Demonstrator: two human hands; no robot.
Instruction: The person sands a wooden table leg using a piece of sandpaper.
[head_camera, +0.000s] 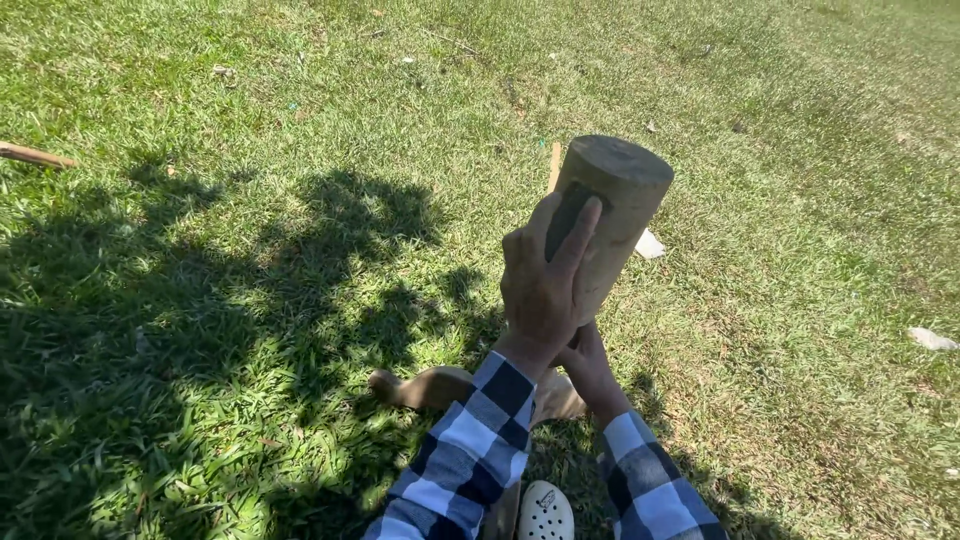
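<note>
Green grass (250, 120) fills the view, sunlit toward twelve and three o'clock and darkened by a broad, ragged shadow (200, 320) spreading from nine down to six o'clock. Next in size is the pale wooden log (618, 215), a round, smooth-sided cylinder tilted with its flat cut end up toward one o'clock, standing a little right of centre and held off the ground between the two hands. Its lower part is hidden behind them. Both forearms come in from six o'clock in blue, black and white checked sleeves (470, 460). The left hand (540, 285) lies against the near side of the log, its grip half closed, fingers stretched upward along the wood and pressing a small dark pad (568, 215) flat to the surface; what the pad is made of cannot be told. The right hand (590, 365) sits lower, just under the left, its grip wrapped about the log's bottom end, though the fingers are mostly out of sight. Below the hands, near six o'clock, a second tan piece of wood (430, 385) lies on the grass in shadow. A white perforated clog (545, 515) shows at the bottom edge. Small pale scraps (650, 245) (932, 338) lie at three o'clock, and a thin stick (35, 155) at ten.
</note>
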